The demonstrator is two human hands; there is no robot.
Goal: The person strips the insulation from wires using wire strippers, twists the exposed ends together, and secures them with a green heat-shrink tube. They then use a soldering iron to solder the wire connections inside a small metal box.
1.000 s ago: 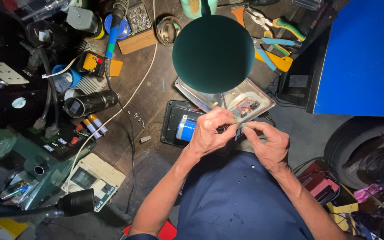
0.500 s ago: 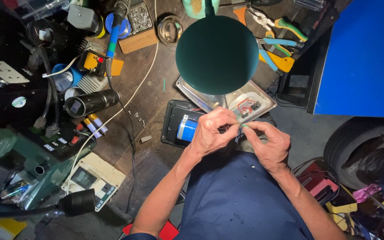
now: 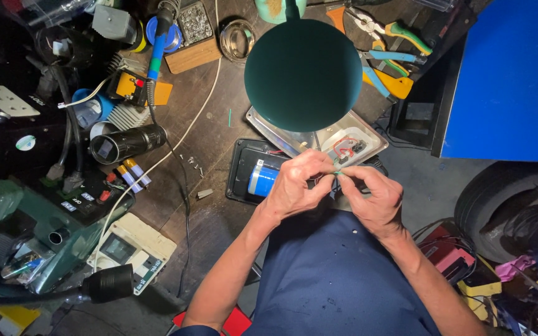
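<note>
Cluttered workbench [image 3: 213, 124]; green lamp shade [image 3: 303, 74] hides open casing [image 3: 356, 140]; both hands [image 3: 337, 190] pinch small green part [image 3: 339, 175]

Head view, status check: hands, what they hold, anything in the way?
Left hand and right hand meet, pinching a small green piece. Open black case beneath. Green lamp shade hides the bench behind.

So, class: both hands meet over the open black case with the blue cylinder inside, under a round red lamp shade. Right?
Not quite. The lamp shade is dark green, not red, as the head view shows. The left hand and right hand do meet over the black case holding the blue cylinder.
</note>
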